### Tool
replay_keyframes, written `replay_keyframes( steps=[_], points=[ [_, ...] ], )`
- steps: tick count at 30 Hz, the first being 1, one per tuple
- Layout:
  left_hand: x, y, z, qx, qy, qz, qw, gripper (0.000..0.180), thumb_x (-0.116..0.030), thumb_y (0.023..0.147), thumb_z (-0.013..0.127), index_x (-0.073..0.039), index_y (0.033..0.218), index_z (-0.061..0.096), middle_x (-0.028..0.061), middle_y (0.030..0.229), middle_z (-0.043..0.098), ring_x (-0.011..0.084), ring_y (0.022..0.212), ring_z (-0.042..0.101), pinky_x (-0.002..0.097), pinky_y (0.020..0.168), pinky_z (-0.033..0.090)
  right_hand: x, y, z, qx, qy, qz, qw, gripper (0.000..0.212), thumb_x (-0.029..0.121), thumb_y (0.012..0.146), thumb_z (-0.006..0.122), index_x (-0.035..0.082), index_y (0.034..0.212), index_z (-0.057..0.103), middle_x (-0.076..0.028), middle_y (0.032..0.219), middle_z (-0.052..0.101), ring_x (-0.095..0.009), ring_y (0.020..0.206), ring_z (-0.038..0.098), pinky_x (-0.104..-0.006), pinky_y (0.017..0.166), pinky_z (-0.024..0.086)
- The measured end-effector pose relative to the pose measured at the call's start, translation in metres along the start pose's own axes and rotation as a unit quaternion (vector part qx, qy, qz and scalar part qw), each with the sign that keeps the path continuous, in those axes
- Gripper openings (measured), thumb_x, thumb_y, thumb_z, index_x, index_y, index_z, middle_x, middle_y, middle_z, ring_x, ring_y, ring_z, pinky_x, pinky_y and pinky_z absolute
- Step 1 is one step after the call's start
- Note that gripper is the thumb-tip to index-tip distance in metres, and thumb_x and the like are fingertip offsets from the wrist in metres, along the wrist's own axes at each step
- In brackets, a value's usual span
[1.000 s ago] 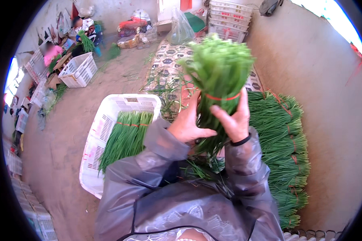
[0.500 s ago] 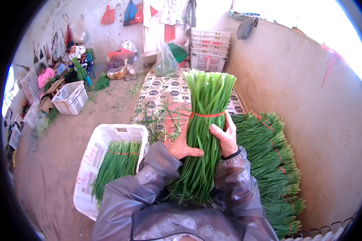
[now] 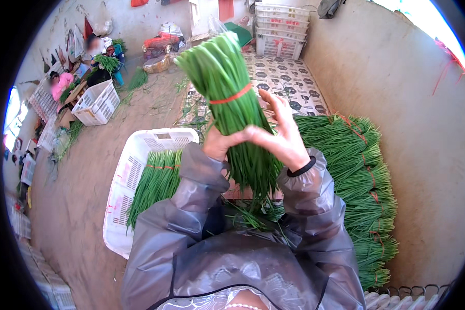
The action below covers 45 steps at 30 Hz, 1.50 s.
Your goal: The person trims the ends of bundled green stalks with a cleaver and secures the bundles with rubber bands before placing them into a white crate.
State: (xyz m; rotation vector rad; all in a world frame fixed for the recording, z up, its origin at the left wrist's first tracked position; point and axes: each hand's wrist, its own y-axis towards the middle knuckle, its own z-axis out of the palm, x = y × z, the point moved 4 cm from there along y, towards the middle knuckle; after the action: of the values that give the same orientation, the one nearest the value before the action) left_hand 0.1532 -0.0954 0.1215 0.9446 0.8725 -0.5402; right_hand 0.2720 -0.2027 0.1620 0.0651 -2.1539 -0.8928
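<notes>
A thick bundle of green garlic chives (image 3: 217, 70), bound with a red band (image 3: 231, 95), leans to the left in front of me. Wrapped round its lower left side, my left hand (image 3: 220, 141) holds it, the thumb across the front. My right hand (image 3: 283, 135) is open beside the bundle; its thumb reaches over the stems near the left thumb while its fingers point up and away. A white plastic crate (image 3: 118, 204) at my left contains more red-banded chive bundles (image 3: 157, 178).
A large pile of banded chives (image 3: 356, 201) lies at my right along the wall (image 3: 418, 129). Stacked white crates (image 3: 280, 39) stand at the back on a patterned mat (image 3: 289, 82). Two people sit far left near another white crate (image 3: 97, 106). Loose leaves litter the floor.
The bundle has tipped from upright to the left and risen toward me. My right hand has loosened from its right side, fingers spreading. The view has shifted downward.
</notes>
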Motion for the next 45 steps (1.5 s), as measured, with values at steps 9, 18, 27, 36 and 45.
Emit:
replay_keyframes(
  steps=[9, 18, 27, 36, 45],
  points=[
    [0.034, -0.002, -0.078, -0.117, -0.133, -0.112, 0.978, 0.050, -0.003, 0.082, 0.071, -0.002, 0.128, 0.053, 0.0116, 0.112, 0.066, 0.0271, 0.097, 0.068, 0.0426, 0.086, 0.058, -0.087, -0.033, 0.011, 0.070, -0.331, 0.078, 0.938, 0.049, 0.018, 0.070, 0.071, 0.010, 0.117, 0.060, -0.016, 0.086, 0.069, -0.036, 0.081, 0.067, -0.0471, 0.072, 0.053],
    [0.094, -0.019, -0.122, -0.157, -0.279, -0.219, 0.922, 0.040, -0.007, 0.087, 0.064, -0.001, 0.126, 0.056, 0.0155, 0.117, 0.066, 0.0310, 0.103, 0.067, 0.0484, 0.089, 0.057, -0.088, -0.011, -0.006, 0.191, -0.332, 0.145, 0.912, 0.055, 0.024, 0.073, 0.072, 0.009, 0.125, 0.060, -0.021, 0.104, 0.069, -0.036, 0.099, 0.066, -0.0444, 0.085, 0.053],
    [0.097, -0.022, -0.135, -0.157, -0.258, -0.260, 0.917, 0.045, 0.000, 0.084, 0.060, 0.000, 0.129, 0.054, 0.0183, 0.120, 0.065, 0.0358, 0.110, 0.064, 0.0555, 0.099, 0.050, -0.101, -0.030, 0.037, 0.160, -0.308, 0.084, 0.934, 0.078, 0.012, 0.068, 0.068, 0.013, 0.141, 0.041, -0.020, 0.090, 0.069, -0.039, 0.077, 0.068, -0.0499, 0.068, 0.054],
    [0.084, -0.036, -0.204, -0.242, -0.266, -0.137, 0.923, 0.045, -0.006, 0.080, 0.061, 0.003, 0.124, 0.056, 0.0165, 0.112, 0.067, 0.0323, 0.100, 0.067, 0.0480, 0.093, 0.055, -0.102, -0.017, 0.018, 0.356, -0.260, 0.117, 0.890, 0.068, 0.020, 0.077, 0.069, 0.007, 0.139, 0.043, -0.025, 0.104, 0.067, -0.042, 0.096, 0.066, -0.0494, 0.084, 0.052],
    [-0.143, -0.017, -0.200, -0.140, 0.162, 0.067, 0.974, 0.041, 0.002, 0.071, 0.058, 0.005, 0.111, 0.062, 0.0126, 0.099, 0.068, 0.0237, 0.088, 0.068, 0.0348, 0.076, 0.056, -0.012, 0.107, 0.078, 0.179, 0.203, -0.036, 0.962, 0.120, 0.041, 0.073, 0.086, 0.000, 0.155, 0.009, -0.025, 0.157, 0.025, -0.030, 0.147, 0.024, -0.0426, 0.117, 0.028]
  ],
)
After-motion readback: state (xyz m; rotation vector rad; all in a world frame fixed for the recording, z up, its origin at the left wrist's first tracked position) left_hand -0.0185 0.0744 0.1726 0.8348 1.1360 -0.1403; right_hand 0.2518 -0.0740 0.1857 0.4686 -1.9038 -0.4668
